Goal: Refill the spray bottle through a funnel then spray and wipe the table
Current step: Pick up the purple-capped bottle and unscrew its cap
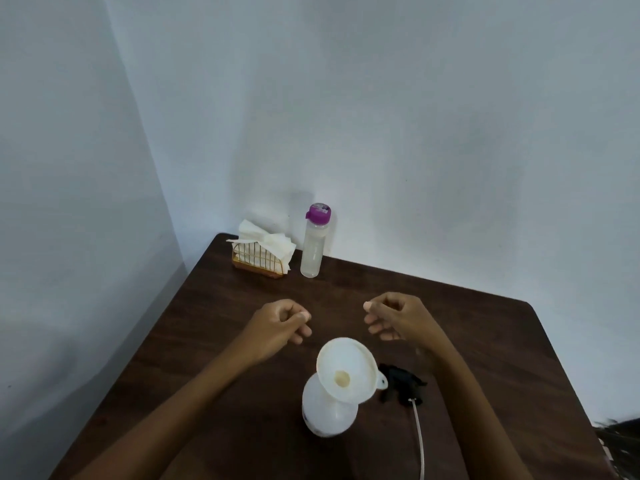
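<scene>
A white spray bottle (327, 414) stands near the front of the dark wooden table (485, 341) with a white funnel (346, 368) seated in its neck. Its black spray head (403, 384) lies just to the right, its dip tube (419, 441) trailing toward me. A clear water bottle with a purple cap (314, 242) stands at the back by the wall. My left hand (280, 325) and my right hand (391, 318) hover beyond the funnel, fingers loosely curled, both holding nothing.
A gold wire holder full of white napkins (261, 252) sits at the back left corner beside the water bottle. White walls close in the table at the back and the left.
</scene>
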The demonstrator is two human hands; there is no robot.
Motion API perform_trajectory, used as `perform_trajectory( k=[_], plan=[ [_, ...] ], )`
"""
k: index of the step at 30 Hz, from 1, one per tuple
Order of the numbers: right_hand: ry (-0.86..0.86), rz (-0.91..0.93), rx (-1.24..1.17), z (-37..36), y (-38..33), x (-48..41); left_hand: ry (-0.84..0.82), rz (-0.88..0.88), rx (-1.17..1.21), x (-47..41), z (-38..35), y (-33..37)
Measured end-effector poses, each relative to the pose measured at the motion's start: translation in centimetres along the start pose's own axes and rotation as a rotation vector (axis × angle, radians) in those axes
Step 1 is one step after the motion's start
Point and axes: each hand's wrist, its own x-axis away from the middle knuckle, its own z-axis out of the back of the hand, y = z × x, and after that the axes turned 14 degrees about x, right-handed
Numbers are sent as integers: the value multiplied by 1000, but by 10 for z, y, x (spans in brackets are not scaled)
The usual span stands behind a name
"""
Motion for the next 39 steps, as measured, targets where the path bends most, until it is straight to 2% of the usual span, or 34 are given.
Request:
perform_trajectory(
  k=[4,7,13,15,20,24,28,36,39],
  plan=[
    [49,74,52,-1,-32,-53,5,-64,19,-35,16,27],
    [169,128,87,-11,-53,-100,43,-63,51,-69,28,39],
    [296,138,175,-29,-78,-186,231,-108,27,-142,33,47],
    [290,168,221,-34,-81,-207,257,-122,10,-163,30,49],
    [156,246,332,-44,-83,-236,128,-151,-56,-199,23,45],
    [223,261,342,-47,-82,-232,95,-223,-137,-205,19,39],
    [262,290,314,-41,-79,-212,130,-326,-179,-196,17,37],
    [451,406,191,18,-87,-109,66,-579,-213,-142,-28,84],
    [453,431,52,43,-79,-65,10,-650,-163,-117,-50,103]
  ],
)
